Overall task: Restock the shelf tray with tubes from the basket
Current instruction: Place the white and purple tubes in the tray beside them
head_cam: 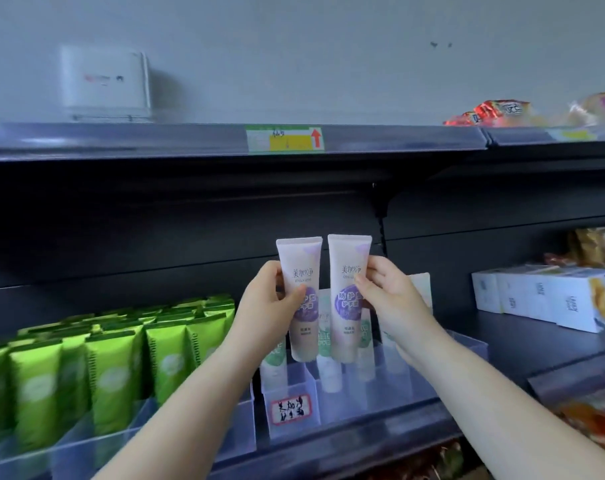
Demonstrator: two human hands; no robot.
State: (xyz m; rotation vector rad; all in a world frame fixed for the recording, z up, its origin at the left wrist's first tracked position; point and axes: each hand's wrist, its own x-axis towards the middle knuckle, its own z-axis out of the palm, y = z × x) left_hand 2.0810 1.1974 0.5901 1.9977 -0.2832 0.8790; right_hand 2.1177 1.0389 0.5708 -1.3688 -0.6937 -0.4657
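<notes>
Tubes in hand: we hold two pale plastic tubes with purple printed labels, the left-hand tube (300, 299) and the right-hand tube (348, 299), upright with the crimped ends up, side by side and just apart, above the tray
Tray: the clear acrylic shelf tray (290, 393) with divided lanes sits on the dark shelf below the tubes; a red-bordered handwritten tag (290, 409) is stuck on its front wall
Stock already in: a few pale tubes with green labels (275, 362) stand in the lanes behind our two, partly hidden, so we cannot count them
Progress: we judge the restock under way; neither held tube is in a lane yet, and the front lanes look unfilled
Basket: not in view, so we cannot say how many tubes are left
Left hand: our left hand (266, 306) is raised from lower left, thumb across the front of its tube and fingers wrapped behind, grasping it at mid-body
Right hand: our right hand (387, 299) reaches in from lower right, pinching its tube's right edge between thumb and fingertips
Neighbours: green pouches (114, 355) fill the tray to the left; white cartons (543, 299) sit on the shelf to the right
</notes>
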